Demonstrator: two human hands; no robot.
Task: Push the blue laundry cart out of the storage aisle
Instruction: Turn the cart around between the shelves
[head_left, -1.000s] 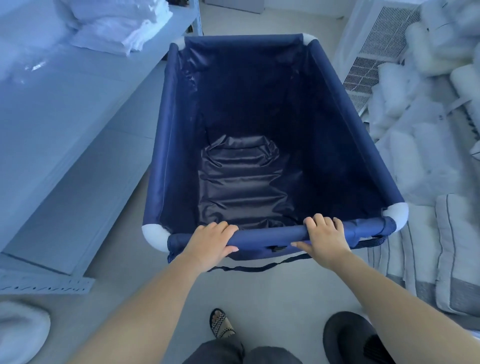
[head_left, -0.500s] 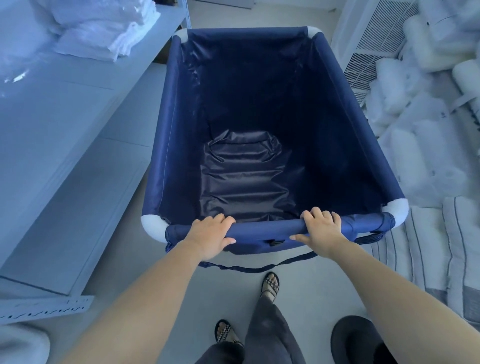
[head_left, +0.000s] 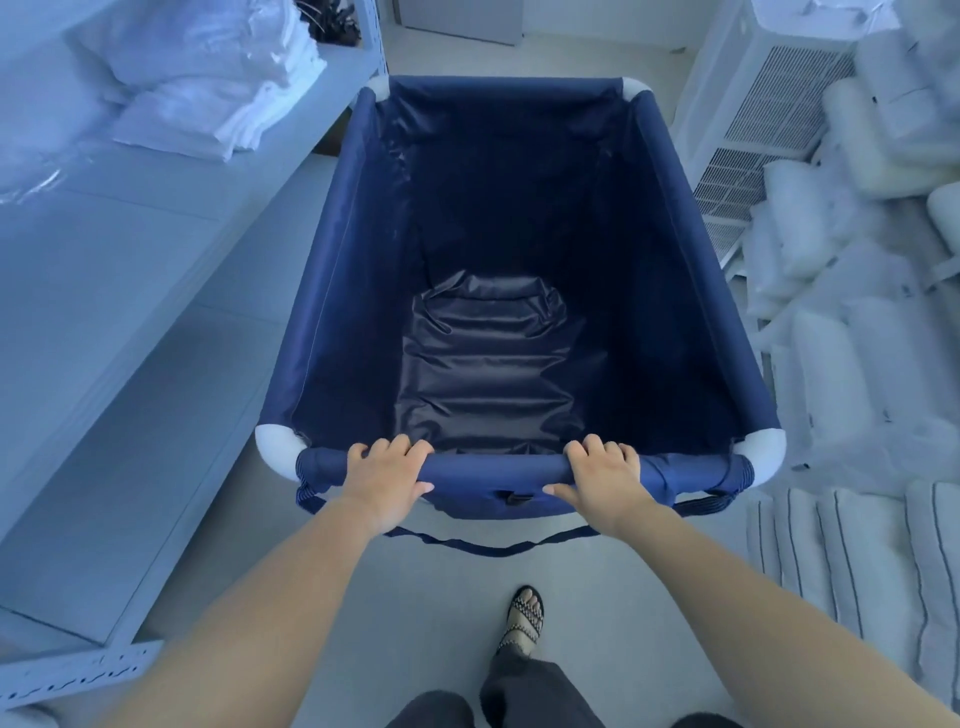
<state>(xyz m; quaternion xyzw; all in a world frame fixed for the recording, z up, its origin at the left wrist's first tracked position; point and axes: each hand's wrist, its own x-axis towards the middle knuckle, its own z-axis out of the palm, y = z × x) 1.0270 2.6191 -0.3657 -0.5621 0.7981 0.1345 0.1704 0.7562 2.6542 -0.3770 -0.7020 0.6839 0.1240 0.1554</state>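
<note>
1. Blue laundry cart (head_left: 332, 291), seen from behind the person pushing it: it fills the centre of the aisle, its far end towards 12 o'clock, its near rail at the person's hands.
2. Left hand (head_left: 382, 480): closed over the padded near rail (head_left: 493, 467), fingers curled across the top and thumb beneath, left of the rail's middle.
3. Right hand (head_left: 602, 480): wrapped round the same rail in the same way, right of the middle. The two hands are set evenly apart, a hold that should steer the cart straight.
4. Handling, as a judgement: the cart is empty, showing only its creased liner floor (head_left: 493, 374), so it ought to be light and roll easily. The fabric walls are soft and will give if pressed; the rail and the white corner joints (head_left: 278, 441) are the stiff parts, and the rail is the right place to hold. A loose strap (head_left: 483, 548) hangs below the rail, near the person's sandalled foot (head_left: 524, 616) at 6 o'clock, and might catch a step.
5. Surface: smooth pale floor (head_left: 291, 530), level and bare along the cart's path.
6. Room: at 9 o'clock, a metal shelf unit (head_left: 171, 291) bearing folded white linen (head_left: 208, 88), close beside the cart's left wall. At 3 o'clock, stacked pillows (head_left: 831, 364) and a louvred white appliance (head_left: 769, 104), close beside the right wall. Clearance looks tight on both sides; open floor lies ahead at 12 o'clock.
</note>
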